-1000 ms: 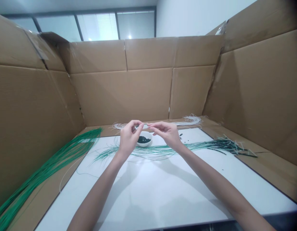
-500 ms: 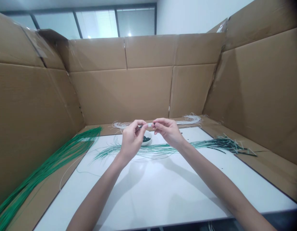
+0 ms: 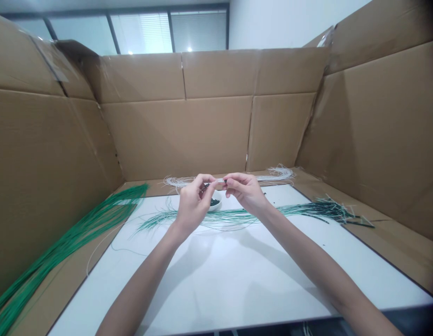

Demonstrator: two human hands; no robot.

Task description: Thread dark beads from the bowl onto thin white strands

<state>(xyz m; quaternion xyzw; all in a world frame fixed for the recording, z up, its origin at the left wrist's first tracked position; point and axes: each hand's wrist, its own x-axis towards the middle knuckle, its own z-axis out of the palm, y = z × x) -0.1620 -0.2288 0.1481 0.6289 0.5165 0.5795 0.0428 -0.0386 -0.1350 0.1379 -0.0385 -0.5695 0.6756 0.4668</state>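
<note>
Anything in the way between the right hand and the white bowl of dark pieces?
Nothing visible stands between the right hand and the white bowl. The left hand hides the bowl's left side from this view.

Creased brown cardboard walls (image 3: 177, 135) below dark-framed windows (image 3: 141, 35) and a pale wall (image 3: 268, 23)

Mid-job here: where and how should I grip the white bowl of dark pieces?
Probably pinch the right rim of the white bowl, coming in from the right: the left hand hides its left part in this view, and green strands run along its near side. It stands upright and open-topped with dark pieces inside, so keep it level.
</note>
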